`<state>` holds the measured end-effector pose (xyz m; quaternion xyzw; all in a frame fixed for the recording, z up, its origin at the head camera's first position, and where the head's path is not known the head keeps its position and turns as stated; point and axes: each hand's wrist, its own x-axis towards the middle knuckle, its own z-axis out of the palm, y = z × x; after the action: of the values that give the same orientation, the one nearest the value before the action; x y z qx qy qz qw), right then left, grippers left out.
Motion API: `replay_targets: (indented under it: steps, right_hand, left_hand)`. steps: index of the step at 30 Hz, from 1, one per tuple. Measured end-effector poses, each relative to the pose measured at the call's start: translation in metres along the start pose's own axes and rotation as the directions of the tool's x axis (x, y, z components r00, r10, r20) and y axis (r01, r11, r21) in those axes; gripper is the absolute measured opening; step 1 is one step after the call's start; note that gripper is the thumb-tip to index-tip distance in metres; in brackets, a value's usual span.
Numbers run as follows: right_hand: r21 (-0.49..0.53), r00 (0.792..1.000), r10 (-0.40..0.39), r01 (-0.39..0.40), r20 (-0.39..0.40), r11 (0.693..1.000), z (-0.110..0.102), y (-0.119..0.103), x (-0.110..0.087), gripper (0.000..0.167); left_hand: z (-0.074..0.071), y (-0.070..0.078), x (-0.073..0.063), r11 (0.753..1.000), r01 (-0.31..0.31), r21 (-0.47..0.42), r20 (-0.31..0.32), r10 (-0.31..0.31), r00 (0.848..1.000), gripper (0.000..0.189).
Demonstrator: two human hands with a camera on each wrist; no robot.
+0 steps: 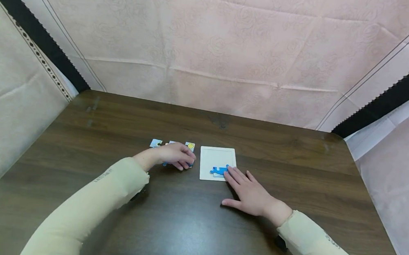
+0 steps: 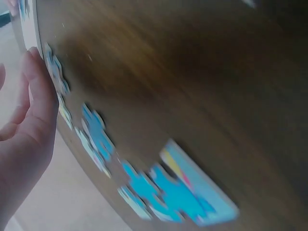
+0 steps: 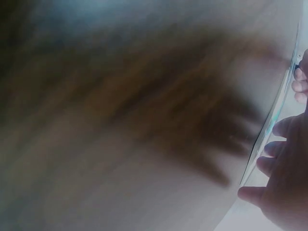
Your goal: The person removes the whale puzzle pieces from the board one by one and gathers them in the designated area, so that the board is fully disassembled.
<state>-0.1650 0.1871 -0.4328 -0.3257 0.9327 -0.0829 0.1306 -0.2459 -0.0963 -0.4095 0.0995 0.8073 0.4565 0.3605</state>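
Observation:
My left hand (image 1: pixel 176 154) hovers over a group of jigsaw puzzle pieces, its fingers loosely bent and nothing visibly held. It hides several of them in the head view. A light blue piece (image 1: pixel 156 143) and one with a yellow sun (image 1: pixel 190 146) show around it. In the left wrist view, blue pieces (image 2: pixel 180 192) lie in a row below the hand. My right hand (image 1: pixel 251 193) reaches over the right edge of a white puzzle frame (image 1: pixel 209 156), fingers spread. Its fingertips are at a blue puzzle piece (image 1: pixel 218 170) in the frame; contact is hard to confirm.
Both hands are over a dark brown wooden table (image 1: pixel 291 152). A pale patterned cloth (image 1: pixel 217 34) hangs behind its far edge, with more cloth along both sides. The right wrist view is mostly blurred tabletop.

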Motion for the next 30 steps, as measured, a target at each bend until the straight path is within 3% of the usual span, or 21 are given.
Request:
replay_targets:
  steps: [14, 30]
  right_hand:
    - [0.004, 1.0, 0.013, -0.013, 0.006, 1.0, 0.001, 0.004, -0.005, 0.082]
    - [0.004, 1.0, 0.007, -0.007, 0.003, 1.0, 0.0, 0.005, -0.004, 0.082]
  left_hand:
    - [0.022, 0.019, 0.015, 1.0, 0.011, 0.0, 0.042, -0.011, 0.999, 0.033]
    - [0.033, 0.028, 0.028, 0.999, 0.046, 0.006, 0.081, -0.046, 0.996, 0.03]
